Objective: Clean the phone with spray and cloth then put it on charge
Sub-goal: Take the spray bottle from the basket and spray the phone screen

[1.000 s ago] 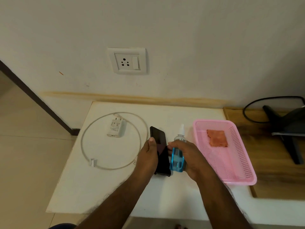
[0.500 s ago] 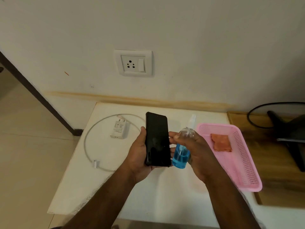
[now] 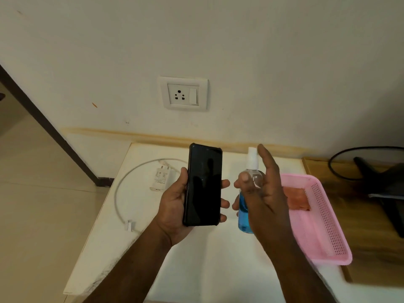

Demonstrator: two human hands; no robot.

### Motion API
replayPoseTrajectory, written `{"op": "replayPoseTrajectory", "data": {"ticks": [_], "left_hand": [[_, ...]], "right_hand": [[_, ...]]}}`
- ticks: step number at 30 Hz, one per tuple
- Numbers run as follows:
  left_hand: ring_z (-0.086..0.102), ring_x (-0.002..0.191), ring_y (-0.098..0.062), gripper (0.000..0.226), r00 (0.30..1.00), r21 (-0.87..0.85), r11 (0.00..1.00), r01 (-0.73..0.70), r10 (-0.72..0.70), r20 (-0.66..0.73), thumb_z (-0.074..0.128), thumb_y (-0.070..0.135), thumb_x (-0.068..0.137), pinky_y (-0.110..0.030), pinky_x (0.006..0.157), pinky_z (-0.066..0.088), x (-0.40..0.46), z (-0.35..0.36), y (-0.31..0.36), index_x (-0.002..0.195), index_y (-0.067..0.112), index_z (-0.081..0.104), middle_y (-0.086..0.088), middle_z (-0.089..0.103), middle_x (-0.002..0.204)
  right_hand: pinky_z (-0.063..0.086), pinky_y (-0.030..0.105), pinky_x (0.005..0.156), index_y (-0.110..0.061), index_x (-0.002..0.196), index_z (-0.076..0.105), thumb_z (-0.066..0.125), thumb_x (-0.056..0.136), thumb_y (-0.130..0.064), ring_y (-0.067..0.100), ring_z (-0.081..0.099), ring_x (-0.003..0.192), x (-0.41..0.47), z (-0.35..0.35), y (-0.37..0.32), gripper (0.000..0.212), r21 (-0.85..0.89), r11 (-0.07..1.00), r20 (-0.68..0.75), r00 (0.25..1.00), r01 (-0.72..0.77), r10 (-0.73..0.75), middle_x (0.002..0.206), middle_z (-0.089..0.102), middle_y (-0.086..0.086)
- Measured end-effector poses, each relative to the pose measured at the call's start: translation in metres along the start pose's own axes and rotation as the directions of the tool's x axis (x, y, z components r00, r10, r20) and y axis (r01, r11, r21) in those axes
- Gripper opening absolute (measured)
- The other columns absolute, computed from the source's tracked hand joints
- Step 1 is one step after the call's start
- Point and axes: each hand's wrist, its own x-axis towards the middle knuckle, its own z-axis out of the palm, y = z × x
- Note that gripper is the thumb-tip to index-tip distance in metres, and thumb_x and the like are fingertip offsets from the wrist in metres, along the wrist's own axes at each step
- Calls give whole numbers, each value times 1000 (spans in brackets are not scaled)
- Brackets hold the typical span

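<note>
My left hand (image 3: 175, 206) holds a black phone (image 3: 203, 186) upright above the white table (image 3: 196, 270), screen facing me, thumb on its left edge and fingertips on its right edge. My right hand (image 3: 262, 193) grips a clear spray bottle (image 3: 248, 206) of blue liquid just right of the phone; its white nozzle (image 3: 252, 158) points up and my forefinger is raised beside it. An orange cloth (image 3: 296, 199) lies in the pink basket (image 3: 323, 232). A white charger plug (image 3: 160, 177) with a looped white cable (image 3: 119, 193) lies on the table's left.
A white wall socket with a switch (image 3: 183, 94) sits on the wall above the table. To the right is a wooden surface (image 3: 371, 248) with a black stand (image 3: 384, 189) and a black cable (image 3: 341, 154). The floor drops away left of the table.
Both hands have lifted the phone and the spray bottle off the table and raised them higher. My right forefinger has come up beside the nozzle.
</note>
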Motion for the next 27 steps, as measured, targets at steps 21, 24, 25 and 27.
{"op": "replayPoseTrajectory", "data": {"ticks": [21,24,25,27], "left_hand": [[71,107,-34,72,949,152,982,108,-57,-311,39,74,82,-49,85,60,8,1,-20,127,26,68,-13,73,120],[74,97,-33,65,941,193,972,132,-62,-332,42,74,80,-48,75,61,9,2,-24,114,29,75,-13,75,113],[76,91,-29,64,940,202,970,138,-63,-336,43,75,78,-43,69,61,9,2,-25,110,30,77,-11,77,109],[76,87,-27,62,939,208,967,150,-74,-335,44,75,77,-40,67,60,8,2,-26,107,32,77,-10,77,107]], "right_hand": [[58,19,71,-69,135,26,67,73,-45,6,67,86,-3,-8,28,78,-385,923,104,994,13,30,109,64,-14],[57,15,68,-69,134,27,61,71,-43,2,67,75,-2,-10,30,76,-388,922,98,994,1,40,96,64,-17],[57,16,68,-68,134,27,59,71,-43,1,67,74,-2,-11,31,76,-392,920,97,994,-1,42,94,64,-17],[57,18,67,-68,134,27,59,71,-41,3,67,72,-2,-10,31,76,-407,913,96,994,-2,45,93,64,-17]]}}
